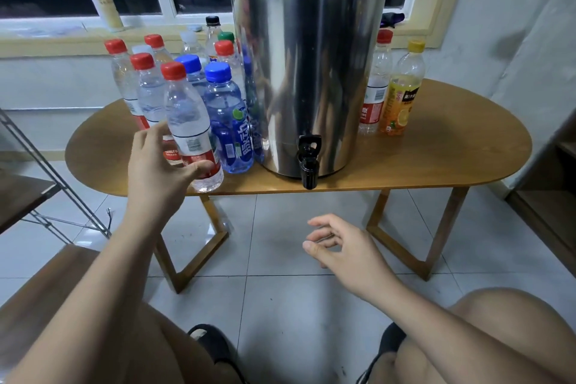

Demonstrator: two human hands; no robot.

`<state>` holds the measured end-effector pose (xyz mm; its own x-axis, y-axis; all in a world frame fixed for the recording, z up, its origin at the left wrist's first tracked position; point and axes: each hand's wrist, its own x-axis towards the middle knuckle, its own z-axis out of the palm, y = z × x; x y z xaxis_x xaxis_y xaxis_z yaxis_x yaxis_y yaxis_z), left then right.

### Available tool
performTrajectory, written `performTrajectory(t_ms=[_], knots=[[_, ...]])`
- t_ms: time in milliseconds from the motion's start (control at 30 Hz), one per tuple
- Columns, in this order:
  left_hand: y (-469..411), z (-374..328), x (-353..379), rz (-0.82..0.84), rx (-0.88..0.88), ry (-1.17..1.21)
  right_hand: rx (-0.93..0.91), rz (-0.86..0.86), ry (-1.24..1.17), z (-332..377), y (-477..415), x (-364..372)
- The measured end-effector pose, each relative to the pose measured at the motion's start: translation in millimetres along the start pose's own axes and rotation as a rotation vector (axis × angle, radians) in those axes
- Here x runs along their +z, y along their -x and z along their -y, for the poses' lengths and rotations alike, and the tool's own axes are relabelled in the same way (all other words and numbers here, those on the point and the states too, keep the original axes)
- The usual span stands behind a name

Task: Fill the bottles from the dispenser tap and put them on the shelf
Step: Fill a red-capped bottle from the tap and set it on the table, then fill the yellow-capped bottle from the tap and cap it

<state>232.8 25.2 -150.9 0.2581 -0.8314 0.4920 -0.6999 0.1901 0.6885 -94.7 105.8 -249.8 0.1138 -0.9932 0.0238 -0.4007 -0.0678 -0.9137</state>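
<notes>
Grabbing step: your left hand (pixel 159 165) curls round the red-capped clear plastic bottle (pixel 186 120), right hand (pixel 343 249) slack, empty; next unscrew cap, move it under the black tap (pixel 308 162).

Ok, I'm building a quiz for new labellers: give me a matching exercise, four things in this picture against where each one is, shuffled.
Things:
1 tap
2 juice bottle
3 pump bottle
4 left hand

Places:
A on the sill
B right of the dispenser, on the table
C gripping a red-capped bottle
D low on the dispenser's front

Pairs: 1-D, 2-B, 3-A, 4-C
</notes>
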Motion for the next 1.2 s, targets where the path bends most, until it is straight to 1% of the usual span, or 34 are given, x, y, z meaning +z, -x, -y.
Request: performTrajectory(t_ms=[167,567,700,867,1067,1200], knots=[[-10,17,11,-0.113,-0.029,-0.001,0.013,0.007,0.006,-3,0,2],[-26,23,23,-0.149,-0.047,0.028,0.005,0.02,-0.033,-7,-1,2],[-21,24,23,-0.159,-0.068,0.023,-0.008,-0.004,-0.032,-8,-3,-3],[3,12,24,-0.068,-0.146,0.152,-0.025,-0.065,-0.077,-5,-10,-10],[32,-4,34,0.12,-0.128,0.167,-0.04,-0.167,-0.126,11,-20,-38],[46,-9,47,0.249,-0.083,0.165,-0.039,-0.229,-0.132,19,-30,-65]])
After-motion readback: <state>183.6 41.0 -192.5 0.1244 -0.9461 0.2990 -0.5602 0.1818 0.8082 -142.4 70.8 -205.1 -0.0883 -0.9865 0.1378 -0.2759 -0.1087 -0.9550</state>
